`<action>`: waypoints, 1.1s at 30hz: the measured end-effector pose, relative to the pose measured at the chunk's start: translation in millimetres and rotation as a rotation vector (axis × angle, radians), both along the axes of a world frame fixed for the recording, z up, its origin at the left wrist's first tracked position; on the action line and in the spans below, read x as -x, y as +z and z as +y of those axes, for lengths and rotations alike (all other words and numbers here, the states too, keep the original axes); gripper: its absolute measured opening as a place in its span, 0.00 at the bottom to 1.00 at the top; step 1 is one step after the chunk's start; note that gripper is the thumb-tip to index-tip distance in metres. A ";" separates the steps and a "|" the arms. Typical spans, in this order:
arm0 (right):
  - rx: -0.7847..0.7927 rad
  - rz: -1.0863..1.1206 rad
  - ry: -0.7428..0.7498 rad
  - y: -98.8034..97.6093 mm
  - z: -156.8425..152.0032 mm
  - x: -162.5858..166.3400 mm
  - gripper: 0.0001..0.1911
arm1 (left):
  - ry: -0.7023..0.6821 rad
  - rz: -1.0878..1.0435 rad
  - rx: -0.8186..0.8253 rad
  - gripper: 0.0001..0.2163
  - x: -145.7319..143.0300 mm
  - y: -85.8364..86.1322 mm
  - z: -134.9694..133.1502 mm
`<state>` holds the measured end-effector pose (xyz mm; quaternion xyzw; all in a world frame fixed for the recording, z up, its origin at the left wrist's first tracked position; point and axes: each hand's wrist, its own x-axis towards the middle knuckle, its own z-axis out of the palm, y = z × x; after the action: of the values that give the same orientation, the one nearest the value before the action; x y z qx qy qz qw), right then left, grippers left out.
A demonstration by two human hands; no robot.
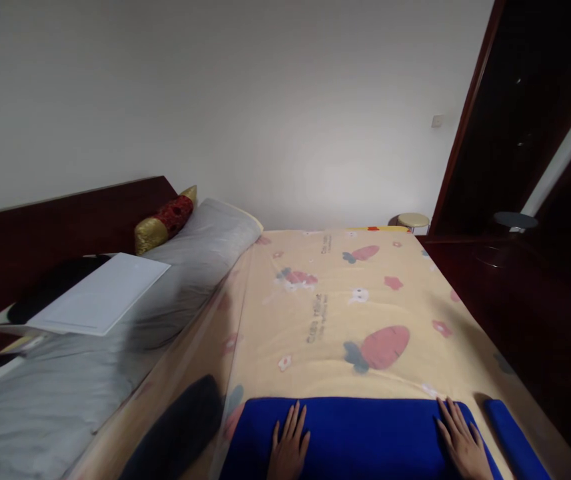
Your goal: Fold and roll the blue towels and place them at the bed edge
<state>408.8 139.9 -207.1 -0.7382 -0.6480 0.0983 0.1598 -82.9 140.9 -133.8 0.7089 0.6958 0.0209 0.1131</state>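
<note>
Laid across the near end of the bed [470,347]: a blue cloth [365,433], smooth, soft-looking, rectangular, long axis running left to right. Pressed flat on it, palms down, fingers spread and pointing far: left hand [289,445] near the middle, right hand [462,441] at the right end. Beneath, a pale yellow carrot-print sheet [325,347].

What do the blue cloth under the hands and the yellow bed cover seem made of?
The blue cloth looks like soft fleece: matte, no shine. The yellow bed cover seems thin printed fabric, perhaps cotton: matte, gently wrinkled.
</note>
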 end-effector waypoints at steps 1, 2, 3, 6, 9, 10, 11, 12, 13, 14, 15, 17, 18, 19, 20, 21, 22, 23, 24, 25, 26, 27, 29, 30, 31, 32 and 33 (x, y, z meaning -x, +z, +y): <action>0.006 0.004 0.008 -0.6 -0.2 -1.7 0.34 | 0.007 -0.002 -0.002 0.24 -0.7 1.8 -0.7; 0.001 0.000 0.004 -0.4 -0.8 -1.3 0.35 | 0.014 -0.004 -0.002 0.24 -2.0 3.6 -1.7; -0.014 -0.011 -0.005 0.9 -1.8 1.9 0.35 | 0.017 -0.008 0.004 0.24 -4.2 5.2 -3.0; -0.075 -0.030 0.023 11.6 -6.6 31.7 0.34 | -0.004 -0.035 0.043 0.24 -19.8 7.2 -7.3; -0.044 0.029 0.210 29.1 -10.1 88.3 0.31 | -0.054 -0.072 0.030 0.25 -51.9 2.7 -9.3; -0.023 0.054 0.285 34.8 -10.0 110.1 0.30 | -0.075 -0.085 0.007 0.26 -65.4 0.0 -8.8; -0.008 0.074 0.357 39.8 -9.1 131.8 0.30 | -0.102 -0.099 -0.016 0.26 -79.2 -3.0 -7.5; -0.002 0.088 0.413 43.8 -7.4 152.6 0.29 | -0.132 -0.111 -0.035 0.26 -92.4 -6.1 -5.3; 0.000 0.097 0.462 46.7 -4.8 171.5 0.29 | -0.163 -0.118 -0.046 0.26 -104.0 -9.0 -2.4; -0.001 0.102 0.498 48.6 -1.4 187.5 0.29 | -0.193 -0.121 -0.051 0.27 -112.9 -11.4 1.3; -0.003 0.104 0.529 49.3 2.5 199.6 0.29 | -0.218 -0.118 -0.055 0.27 -117.9 -13.2 5.3; -0.006 0.093 0.571 47.9 10.0 207.4 0.29 | -0.237 -0.098 -0.070 0.26 -113.2 -14.2 13.0; -0.005 0.075 0.562 45.6 12.7 201.3 0.28 | -0.223 -0.079 -0.086 0.26 -102.4 -13.3 15.8; -0.004 0.046 0.528 42.1 14.0 187.8 0.28 | -0.188 -0.052 -0.100 0.26 -85.9 -11.6 17.3; -0.006 0.008 0.468 37.6 13.5 167.1 0.29 | -0.132 -0.014 -0.113 0.25 -64.3 -9.2 17.3; -0.006 -0.041 0.372 32.0 11.2 140.3 0.29 | -0.050 0.036 -0.121 0.25 -38.8 -6.3 15.7; -0.014 -0.092 0.271 25.8 7.1 109.1 0.31 | 0.058 0.092 -0.115 0.25 -10.9 -3.1 12.5; -0.028 -0.143 0.161 19.4 1.8 76.0 0.32 | 0.168 0.149 -0.100 0.25 17.2 0.1 8.0; -0.034 -0.190 0.052 13.5 -4.1 44.4 0.34 | 0.258 0.201 -0.072 0.26 43.1 3.4 2.6; -0.034 -0.220 -0.024 8.8 -9.9 17.4 0.35 | 0.314 0.247 -0.052 0.26 64.6 6.6 -3.3; -0.058 -0.240 -0.042 5.8 -15.1 -1.7 0.35 | 0.343 0.289 -0.062 0.26 79.6 9.6 -9.4; -0.094 -0.252 -0.058 4.8 -19.6 -10.6 0.36 | 0.345 0.311 -0.077 0.26 86.5 12.3 -15.5; -0.158 -0.234 -0.022 8.5 -27.0 6.1 0.36 | 0.269 0.295 -0.127 0.26 73.4 15.1 -27.1; -0.177 -0.206 0.018 12.4 -30.9 30.3 0.36 | 0.203 0.254 -0.148 0.25 54.5 14.4 -32.8; -0.176 -0.163 0.076 16.8 -35.5 62.0 0.35 | 0.120 0.196 -0.161 0.25 29.4 11.9 -38.7; -0.157 -0.109 0.167 21.1 -40.8 97.7 0.33 | 0.039 0.133 -0.169 0.24 0.8 7.5 -45.2; -0.150 -0.059 0.245 24.8 -47.0 133.6 0.31 | -0.036 0.070 -0.189 0.24 -28.6 1.4 -52.2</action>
<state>275.2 92.9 -182.3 -0.6421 -0.7432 0.0467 0.1823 -54.2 88.7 -132.4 0.7292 0.6814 0.0596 0.0217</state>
